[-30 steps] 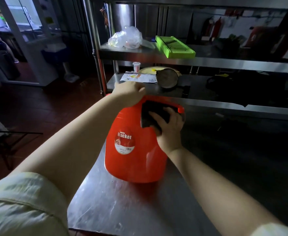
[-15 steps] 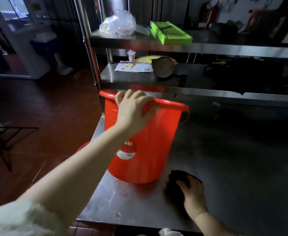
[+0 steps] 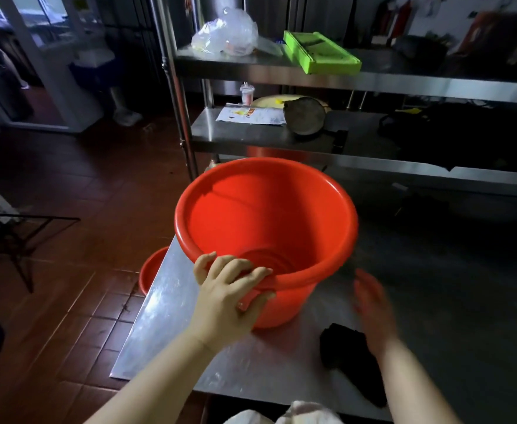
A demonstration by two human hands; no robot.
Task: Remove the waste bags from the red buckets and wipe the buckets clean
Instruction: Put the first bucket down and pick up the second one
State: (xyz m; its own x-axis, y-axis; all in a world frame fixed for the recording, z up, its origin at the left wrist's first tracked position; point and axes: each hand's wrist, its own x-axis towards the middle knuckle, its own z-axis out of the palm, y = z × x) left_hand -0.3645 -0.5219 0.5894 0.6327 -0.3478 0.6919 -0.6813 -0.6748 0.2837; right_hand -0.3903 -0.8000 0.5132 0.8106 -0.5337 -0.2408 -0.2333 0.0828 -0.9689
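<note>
gripping the red bucket point(image 3: 266, 228) rim, left hand point(image 3: 225, 296) fingers point(image 3: 251, 275) curled inside.

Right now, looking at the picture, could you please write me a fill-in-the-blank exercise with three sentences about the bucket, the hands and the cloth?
1. The left hand grips the ____ of the red bucket standing on the steel table.
2. The black cloth lies on the table, held by ____ hand.
3. The blurred right hand is open, and the bucket holds no waste ____.

Missing words: rim; neither; bag
</note>
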